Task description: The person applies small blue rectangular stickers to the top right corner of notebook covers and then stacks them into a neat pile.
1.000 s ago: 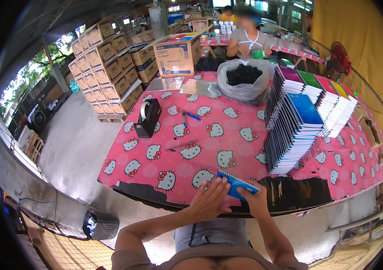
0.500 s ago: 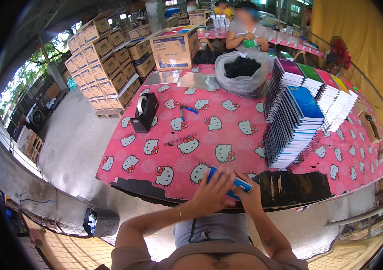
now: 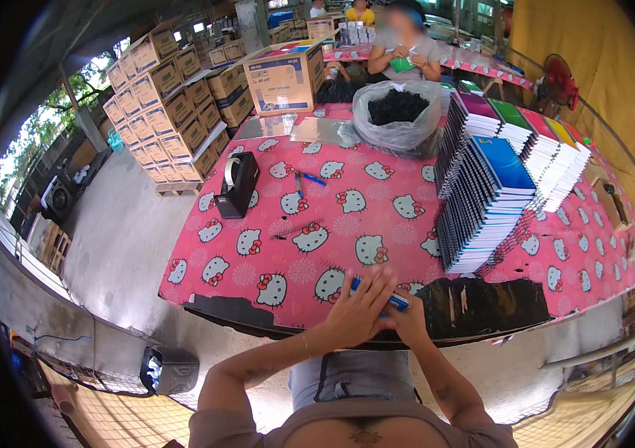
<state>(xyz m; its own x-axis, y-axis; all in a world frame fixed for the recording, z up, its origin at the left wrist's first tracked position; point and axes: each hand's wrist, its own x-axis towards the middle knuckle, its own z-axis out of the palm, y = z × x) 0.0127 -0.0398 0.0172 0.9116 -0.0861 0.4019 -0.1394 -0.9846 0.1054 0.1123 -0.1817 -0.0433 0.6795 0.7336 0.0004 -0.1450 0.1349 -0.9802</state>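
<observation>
The left hand (image 3: 363, 308) is lying, fingers outstretched, across a blue notebook (image 3: 399, 302) above the near edge of the pink table (image 3: 295, 261); the right hand (image 3: 410, 322) is gripping its right end. The left hand is covering most of it; whether that hand is clamping, I cannot tell. Cartons (image 3: 160, 119) are standing on the concrete floor (image 3: 119, 216); a tape dispenser (image 3: 238, 193) and notebook stacks (image 3: 480, 213) are resting on the table; a yellow curtain (image 3: 605, 89) is hanging.

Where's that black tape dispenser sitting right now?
In the head view, the black tape dispenser stands on the left part of the pink table, left of the slim blue items and nearer the person than the flat clear sheets.
</observation>
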